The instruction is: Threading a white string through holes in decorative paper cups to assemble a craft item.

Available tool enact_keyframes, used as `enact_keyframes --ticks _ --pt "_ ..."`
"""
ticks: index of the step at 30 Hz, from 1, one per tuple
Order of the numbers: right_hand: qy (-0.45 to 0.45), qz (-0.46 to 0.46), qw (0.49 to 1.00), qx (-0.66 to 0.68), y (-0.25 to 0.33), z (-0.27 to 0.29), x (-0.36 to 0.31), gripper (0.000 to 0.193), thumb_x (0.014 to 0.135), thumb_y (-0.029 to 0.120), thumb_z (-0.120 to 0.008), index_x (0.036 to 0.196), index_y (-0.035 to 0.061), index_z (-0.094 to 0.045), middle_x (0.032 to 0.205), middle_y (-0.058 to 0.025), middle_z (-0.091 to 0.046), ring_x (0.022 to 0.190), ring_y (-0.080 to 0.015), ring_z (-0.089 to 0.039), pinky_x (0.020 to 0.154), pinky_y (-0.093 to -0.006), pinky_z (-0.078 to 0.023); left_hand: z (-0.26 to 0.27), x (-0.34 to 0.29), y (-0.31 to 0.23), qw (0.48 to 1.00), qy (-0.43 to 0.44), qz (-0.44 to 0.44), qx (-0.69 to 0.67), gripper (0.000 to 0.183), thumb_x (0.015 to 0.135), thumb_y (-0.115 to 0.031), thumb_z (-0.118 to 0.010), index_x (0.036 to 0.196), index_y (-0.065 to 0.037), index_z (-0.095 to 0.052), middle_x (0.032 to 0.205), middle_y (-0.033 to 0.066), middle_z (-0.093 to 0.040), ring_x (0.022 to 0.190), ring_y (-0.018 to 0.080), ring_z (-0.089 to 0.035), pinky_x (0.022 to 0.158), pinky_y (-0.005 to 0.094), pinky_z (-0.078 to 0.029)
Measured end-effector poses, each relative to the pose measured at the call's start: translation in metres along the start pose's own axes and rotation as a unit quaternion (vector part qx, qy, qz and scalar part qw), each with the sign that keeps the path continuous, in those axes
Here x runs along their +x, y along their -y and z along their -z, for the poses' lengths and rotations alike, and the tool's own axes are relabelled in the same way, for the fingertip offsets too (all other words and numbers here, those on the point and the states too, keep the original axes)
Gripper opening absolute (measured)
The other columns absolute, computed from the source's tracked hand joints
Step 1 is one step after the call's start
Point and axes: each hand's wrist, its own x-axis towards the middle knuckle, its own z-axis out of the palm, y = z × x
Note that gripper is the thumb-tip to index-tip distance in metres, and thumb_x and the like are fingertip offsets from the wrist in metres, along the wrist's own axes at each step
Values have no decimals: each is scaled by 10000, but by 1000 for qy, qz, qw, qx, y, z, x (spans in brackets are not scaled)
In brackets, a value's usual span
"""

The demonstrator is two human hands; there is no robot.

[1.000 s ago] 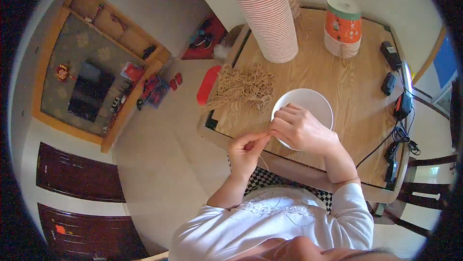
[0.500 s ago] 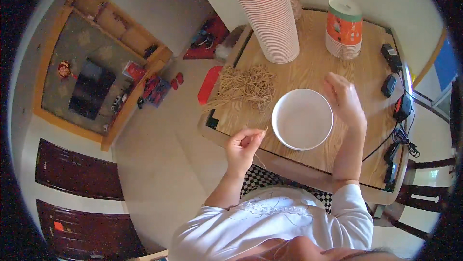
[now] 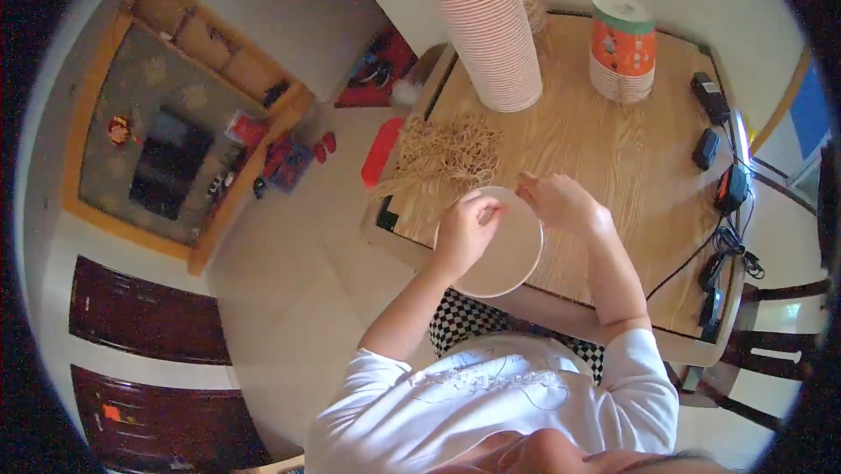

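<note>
We look down on two bare hands at a white bowl [image 3: 504, 259], its mouth facing up at the near edge of the wooden table [image 3: 626, 154], with its near rim reaching past that edge. The left forearm slants inward and away from the body; the left hand [image 3: 469, 233] arches over the bowl's left rim, fingers curled and gathered narrowly above the opening. The right forearm runs away from the body, leaning inward, and the right hand [image 3: 565, 202] bends leftward, back uppermost, with its fingertips brought together at the bowl's far right rim. We cannot tell whether either narrow grip encloses anything. Beyond the bowl, we note a tangle of tan twine [image 3: 451, 154] along the table's left edge and a tall stack of paper buckets [image 3: 486, 40] toward its far-left corner.
</note>
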Motion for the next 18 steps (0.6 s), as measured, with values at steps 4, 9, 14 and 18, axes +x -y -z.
enact_keyframes --ticks 4,9,14,18 --pt "-20 -8 1000 -5 -2 0 4 145 864 171 -514 935 50 -552 782 -170 -642 754 -348 -632 646 -445 -488 -12 5 23 999 -12 -34 7 96 758 -66 -664 853 -51 -660 836 103 -640 728 249 -627 612 322 -491" --pt "17 -2 999 -42 -16 -15 13 154 850 178 -523 929 54 -569 816 -163 -649 777 -355 -627 656 -448 -489 -12 7 17 992 -1 -26 122 88 775 -133 -641 833 -68 -654 858 106 -645 747 289 -630 649 370 -499" --pt "7 -3 1000 -12 -11 -17 15 163 851 188 -523 899 45 -585 802 -169 -647 772 -353 -627 658 -452 -487 -13 10 21 992 -14 -33 121 92 774 -145 -641 821 -67 -649 820 109 -634 732 293 -624 639 385 -492" --pt "17 18 1000 -16 -20 -24 18 170 852 191 -521 867 36 -590 796 -173 -645 769 -352 -626 655 -451 -486 -15 11 20 990 -5 -43 133 84 779 -140 -639 811 -62 -647 824 113 -637 744 298 -627 645 383 -497"
